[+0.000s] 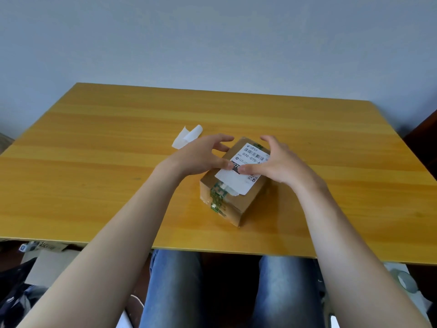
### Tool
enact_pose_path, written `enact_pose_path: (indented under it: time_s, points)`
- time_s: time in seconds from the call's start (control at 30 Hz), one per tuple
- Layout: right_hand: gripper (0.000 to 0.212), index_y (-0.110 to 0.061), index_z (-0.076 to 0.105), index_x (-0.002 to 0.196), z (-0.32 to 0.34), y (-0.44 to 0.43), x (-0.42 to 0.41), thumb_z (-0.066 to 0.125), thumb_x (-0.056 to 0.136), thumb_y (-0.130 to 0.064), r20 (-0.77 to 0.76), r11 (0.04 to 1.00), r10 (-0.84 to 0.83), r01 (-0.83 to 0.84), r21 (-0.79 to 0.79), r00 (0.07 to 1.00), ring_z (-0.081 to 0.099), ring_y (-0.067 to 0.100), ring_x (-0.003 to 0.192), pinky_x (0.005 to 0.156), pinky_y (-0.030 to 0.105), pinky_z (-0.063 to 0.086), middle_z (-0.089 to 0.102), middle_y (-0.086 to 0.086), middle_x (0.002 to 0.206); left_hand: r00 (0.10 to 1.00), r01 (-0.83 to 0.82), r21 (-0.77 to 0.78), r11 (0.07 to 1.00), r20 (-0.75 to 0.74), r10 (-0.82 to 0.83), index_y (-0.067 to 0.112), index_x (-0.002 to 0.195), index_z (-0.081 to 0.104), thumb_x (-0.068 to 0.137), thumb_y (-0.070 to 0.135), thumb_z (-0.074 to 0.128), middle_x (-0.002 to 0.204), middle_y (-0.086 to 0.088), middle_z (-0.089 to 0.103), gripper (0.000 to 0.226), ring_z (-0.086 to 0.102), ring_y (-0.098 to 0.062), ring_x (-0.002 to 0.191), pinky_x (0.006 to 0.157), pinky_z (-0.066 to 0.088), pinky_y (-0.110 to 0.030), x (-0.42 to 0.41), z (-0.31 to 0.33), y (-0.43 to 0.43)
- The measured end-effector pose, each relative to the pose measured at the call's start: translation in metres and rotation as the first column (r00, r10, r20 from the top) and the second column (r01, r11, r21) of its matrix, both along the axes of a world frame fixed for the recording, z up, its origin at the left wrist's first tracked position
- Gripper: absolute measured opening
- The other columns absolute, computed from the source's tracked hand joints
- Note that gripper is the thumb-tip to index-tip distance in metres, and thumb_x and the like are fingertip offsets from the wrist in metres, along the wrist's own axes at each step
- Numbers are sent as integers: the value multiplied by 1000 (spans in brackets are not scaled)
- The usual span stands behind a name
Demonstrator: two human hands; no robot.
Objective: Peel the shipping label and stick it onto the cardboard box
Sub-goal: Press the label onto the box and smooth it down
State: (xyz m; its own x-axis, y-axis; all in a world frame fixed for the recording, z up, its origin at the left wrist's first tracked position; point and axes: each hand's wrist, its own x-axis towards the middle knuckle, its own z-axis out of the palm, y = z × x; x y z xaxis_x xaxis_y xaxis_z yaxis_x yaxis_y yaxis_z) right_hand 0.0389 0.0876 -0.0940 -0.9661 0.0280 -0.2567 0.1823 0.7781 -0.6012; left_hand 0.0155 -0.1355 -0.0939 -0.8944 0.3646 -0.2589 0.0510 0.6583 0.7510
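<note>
A small brown cardboard box (236, 204) with green printed tape stands on the wooden table (94, 176), near its middle. A white shipling label (238, 179) with barcodes and a QR code lies on the box's top face, its near end hanging slightly over the edge. My left hand (201, 155) rests at the box's left side, thumb pressing on the label. My right hand (279, 162) is at the right side, its thumb also pressing the label. Fingers of both hands are spread above the box's far end.
A curled white strip of backing paper (186, 137) lies on the table just left of and behind the box. A grey wall stands behind the table. Below the near table edge are my knees in jeans and clutter on the floor.
</note>
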Motion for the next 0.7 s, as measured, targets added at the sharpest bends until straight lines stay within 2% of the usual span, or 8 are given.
enact_pose_path:
  time_s: [0.1,0.17,0.3,0.33,0.4,0.47,0.6,0.7]
  points:
    - [112,-33,35,159,2,-3,-1,84,67,-73,48,999,13,-15,36,999,57,24,126,93,41,49,54,-1,151,996,80,-209,975,53,-71,42,164,10,65,68,85,166,8,32,128,41,-20,146,114,41,-44,5,-6,-2]
    - [108,-30,39,156,1,-4,0,76,68,-81,77,993,12,-21,118,997,62,24,118,94,42,52,61,-2,143,994,92,-289,953,77,-73,38,166,6,60,74,84,167,5,31,136,40,-22,146,115,40,-45,7,-10,-5]
    - [104,-33,31,157,3,-1,2,71,74,-81,96,975,25,-45,216,995,76,26,88,89,45,59,66,-4,130,999,-49,-311,949,-10,48,30,160,37,69,60,88,158,3,43,109,46,-22,141,97,40,-34,4,-1,-11]
    - [106,-36,25,160,5,-1,2,74,75,-76,92,977,58,-75,200,994,76,26,92,90,45,59,65,-4,134,997,-71,-304,950,-25,67,32,155,46,69,59,88,151,4,51,99,51,-20,136,94,43,-34,2,0,-13]
    - [113,-41,17,165,8,-5,0,82,76,-68,43,970,154,-160,181,987,60,30,127,102,46,51,52,-1,154,997,-80,-268,960,-3,82,35,142,59,71,59,86,132,10,65,80,62,-16,120,93,51,-35,-2,2,-18]
    - [110,-41,22,164,8,-9,-4,81,75,-69,-6,961,235,-231,151,972,42,27,143,106,44,43,40,-2,162,997,-66,-260,963,15,72,36,137,62,73,60,84,116,11,69,71,64,-13,107,91,54,-36,-2,3,-18]
    - [99,-36,34,154,-3,-7,-7,77,74,-75,8,976,215,-215,33,977,51,23,130,97,40,47,49,-6,146,996,-89,-245,965,-48,80,35,139,60,77,59,82,112,12,65,70,62,-9,98,79,52,-32,0,4,-10]
    - [92,-33,41,142,-1,-6,-8,79,71,-76,-2,982,186,-186,33,983,57,18,112,75,33,47,53,-6,133,996,-86,-210,974,-32,81,34,133,64,79,56,81,107,13,67,61,61,-2,92,70,48,-28,2,0,-7]
